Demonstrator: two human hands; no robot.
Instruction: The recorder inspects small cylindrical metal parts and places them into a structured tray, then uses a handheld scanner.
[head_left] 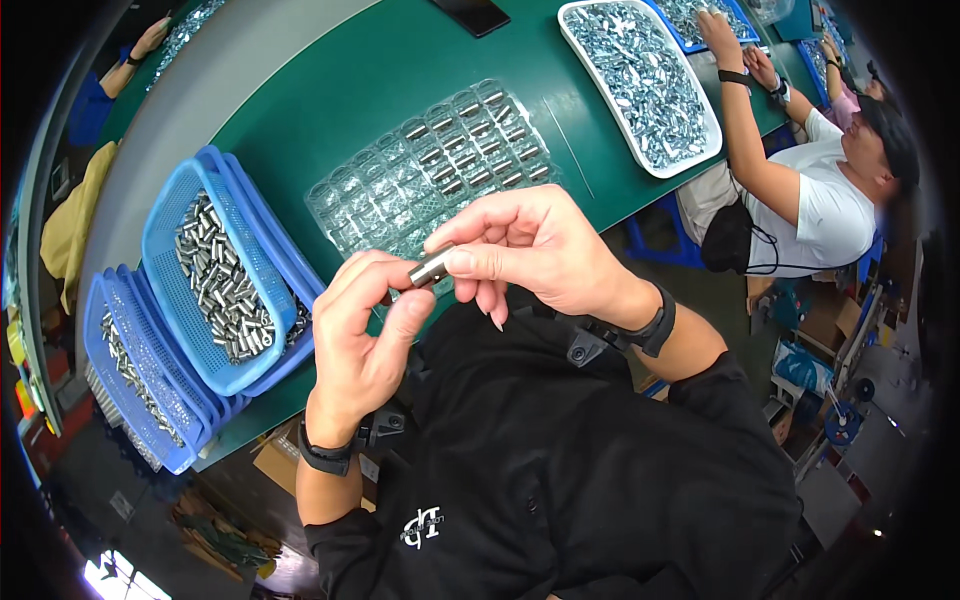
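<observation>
Inspection step by the look of it: right hand point(540, 250) and left hand point(365, 330) fingertips pinch a small shiny metal cylinder point(432, 267) above the clear plastic compartment tray point(430, 165); next likely needs an empty cell.

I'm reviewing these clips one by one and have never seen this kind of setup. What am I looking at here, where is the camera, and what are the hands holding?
There is no machine here: a person works with bare hands, and the single picture comes from a wide fisheye camera worn on their head, looking down. That is why straight edges bend near the rim.

The left hand and right hand together pinch one small metal cylinder between their fingertips, above the person's black shirt.

On the green table lie a clear plastic compartment tray, partly filled with similar cylinders, and to the left stacked blue baskets full of them. Farther off, a white tray holds shiny metal parts, where a co-worker in a white shirt sits.
</observation>
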